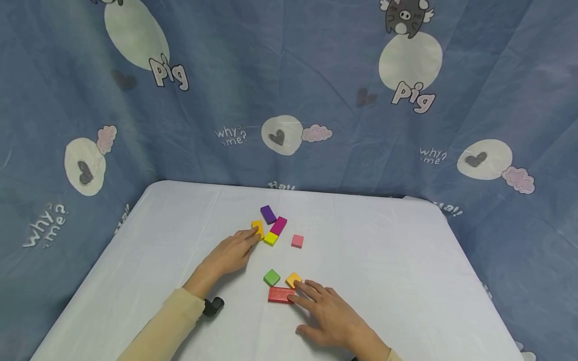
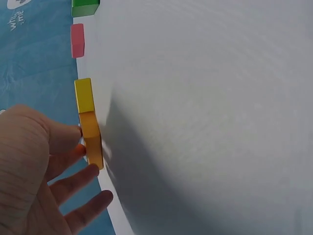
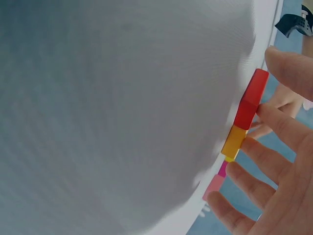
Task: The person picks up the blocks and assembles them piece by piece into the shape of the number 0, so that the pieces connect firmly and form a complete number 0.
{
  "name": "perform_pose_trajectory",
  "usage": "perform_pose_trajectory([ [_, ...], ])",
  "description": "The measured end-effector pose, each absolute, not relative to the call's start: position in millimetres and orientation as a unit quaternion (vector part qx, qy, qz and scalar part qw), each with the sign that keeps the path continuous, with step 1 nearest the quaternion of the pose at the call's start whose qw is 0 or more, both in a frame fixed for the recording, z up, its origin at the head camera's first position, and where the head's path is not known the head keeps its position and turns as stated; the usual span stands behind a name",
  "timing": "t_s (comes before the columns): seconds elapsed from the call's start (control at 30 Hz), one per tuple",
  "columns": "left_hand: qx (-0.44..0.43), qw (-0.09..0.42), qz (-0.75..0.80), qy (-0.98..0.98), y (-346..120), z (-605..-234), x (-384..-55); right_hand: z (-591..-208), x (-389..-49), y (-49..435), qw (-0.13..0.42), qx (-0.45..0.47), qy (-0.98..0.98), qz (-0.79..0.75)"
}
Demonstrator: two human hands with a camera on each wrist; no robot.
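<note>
In the head view, the left hand (image 1: 232,251) reaches to an orange-yellow block (image 1: 258,228), with extended fingertips right at its near side. The left wrist view shows the thumb and fingertips beside this orange block (image 2: 91,139). The right hand (image 1: 331,316) is spread low over the table, its index fingertip touching the right end of a red oblong block (image 1: 279,295). Another fingertip is at a small orange block (image 1: 293,280), just behind the red one. A green block (image 1: 272,277) sits close to the red block's back left.
Behind lie a purple block (image 1: 268,214), a magenta block (image 1: 278,225) against a yellow block (image 1: 271,238), and a pink block (image 1: 297,241) to the right. A white cloth covers the table (image 1: 384,250). A blue printed curtain (image 1: 289,90) hangs along its back and sides.
</note>
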State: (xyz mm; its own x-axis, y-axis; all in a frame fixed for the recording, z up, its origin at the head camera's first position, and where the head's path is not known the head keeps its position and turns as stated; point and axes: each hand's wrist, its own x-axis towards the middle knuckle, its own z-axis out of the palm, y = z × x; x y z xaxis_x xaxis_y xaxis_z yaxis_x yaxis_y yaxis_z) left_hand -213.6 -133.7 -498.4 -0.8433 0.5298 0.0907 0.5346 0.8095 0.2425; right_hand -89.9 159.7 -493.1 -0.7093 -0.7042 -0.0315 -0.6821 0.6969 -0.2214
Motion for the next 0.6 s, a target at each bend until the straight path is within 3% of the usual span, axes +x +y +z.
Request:
perform_pose_trajectory([
  [0.33, -0.285, 0.033, -0.141, -0.947, -139, -497, -207, -492, -89, 160, 0.059, -0.376, 0.919, -0.102],
  [0.6, -0.282, 0.013, -0.157, -0.946, -139, -495, -203, -493, -89, 160, 0.056, -0.373, 0.921, -0.1],
])
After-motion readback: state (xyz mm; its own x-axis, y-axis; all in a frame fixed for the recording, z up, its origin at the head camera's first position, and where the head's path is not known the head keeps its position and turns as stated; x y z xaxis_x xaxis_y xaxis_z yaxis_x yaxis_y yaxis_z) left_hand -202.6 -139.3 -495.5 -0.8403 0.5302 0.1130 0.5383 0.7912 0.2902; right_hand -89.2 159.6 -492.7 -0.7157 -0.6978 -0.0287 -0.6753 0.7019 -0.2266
